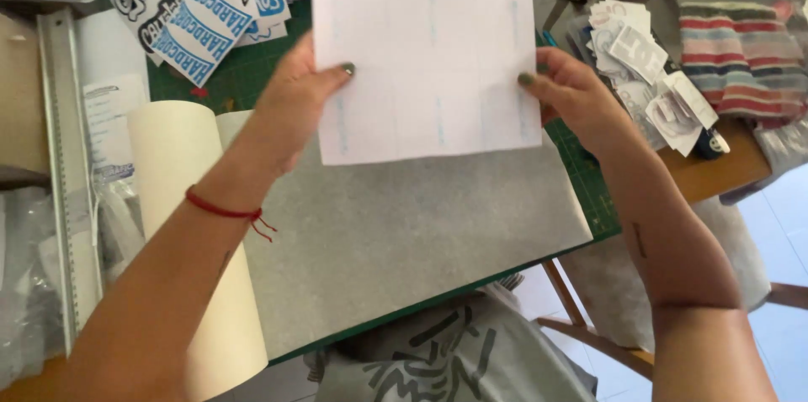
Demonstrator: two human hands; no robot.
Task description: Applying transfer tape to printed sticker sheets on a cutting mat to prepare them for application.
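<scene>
Hands, left and right, pinch white sheet edges in closed grip.

Left hand, right hand grip white sheet edges.

Our bare arms, a few small marks

Our left hand wears a red string bracelet; our right hand shows green nail polish, forearm lightly tattooed.

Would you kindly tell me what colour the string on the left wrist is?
Red: the string circles the left wrist, seen best in the head view.
</scene>
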